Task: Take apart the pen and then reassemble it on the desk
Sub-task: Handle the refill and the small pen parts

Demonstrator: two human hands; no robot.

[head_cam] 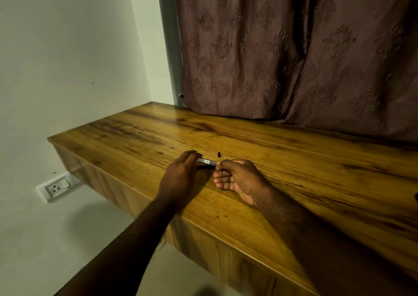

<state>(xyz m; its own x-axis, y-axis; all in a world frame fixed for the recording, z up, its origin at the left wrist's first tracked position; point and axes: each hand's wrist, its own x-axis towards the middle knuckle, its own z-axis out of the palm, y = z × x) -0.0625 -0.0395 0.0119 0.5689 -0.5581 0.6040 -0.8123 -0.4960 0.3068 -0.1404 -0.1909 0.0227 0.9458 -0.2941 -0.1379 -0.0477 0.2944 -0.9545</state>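
Wood-grain surface runs under both hands, backed by a patterned curtain. Left hand has its grip clamped on one end of the pen barrel; right hand pinches the other end, fingers curled. Just beyond the grip, a small dark pen part stands apart on the wood. Far left, below the surface, a wall socket sits.
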